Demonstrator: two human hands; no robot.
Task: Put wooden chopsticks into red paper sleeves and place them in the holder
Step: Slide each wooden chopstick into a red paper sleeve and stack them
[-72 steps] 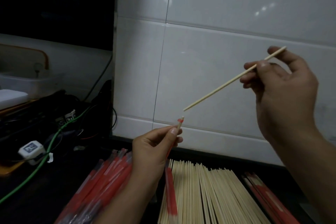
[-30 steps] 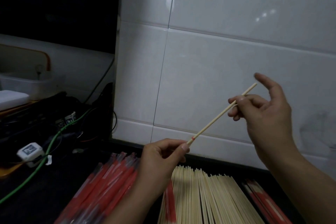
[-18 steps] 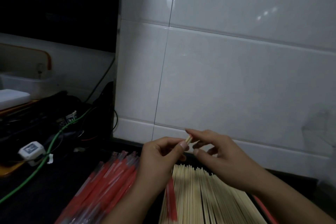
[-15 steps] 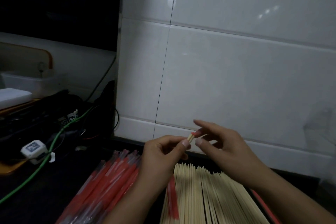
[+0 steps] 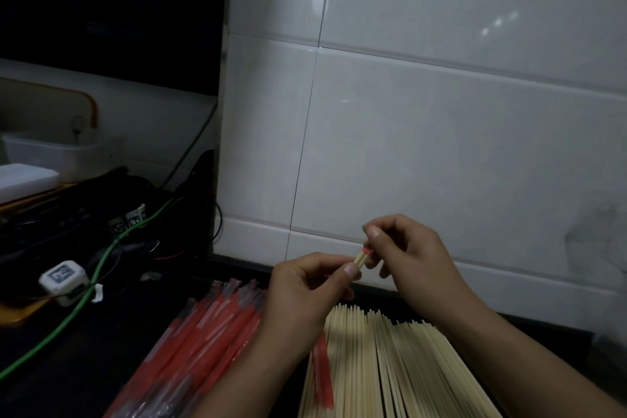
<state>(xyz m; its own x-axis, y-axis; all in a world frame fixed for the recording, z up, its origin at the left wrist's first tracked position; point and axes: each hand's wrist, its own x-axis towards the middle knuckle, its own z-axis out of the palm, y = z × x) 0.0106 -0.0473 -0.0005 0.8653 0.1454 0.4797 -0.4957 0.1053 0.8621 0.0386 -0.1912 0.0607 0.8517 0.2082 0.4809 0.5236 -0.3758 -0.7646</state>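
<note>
Item in hand: one red paper sleeve (image 5: 322, 373), loaded. Your left hand (image 5: 305, 295) pinches it near the top between thumb and fingers; its red length hangs down below the hand, over the loose stock. Pale chopstick ends (image 5: 360, 257) stick out just above your left thumb. Your right hand (image 5: 403, 258) pinches those ends with curled fingertips; a red scrap, probably the sleeve's mouth, shows there.

Progress, by your count: this pair looks almost fully seated; a last push may remain. Delivery to the holder is not yet done. No holder is in view.

Stock remaining: a broad row of bare wooden chopsticks (image 5: 390, 366) on the dark table (image 5: 84, 349), directly under your hands; a bundle of red sleeves (image 5: 210, 332) just left of it. Much is left.

Condition: sleeve narrow, flat, bright red; sticks thin, pale, straight.
</note>
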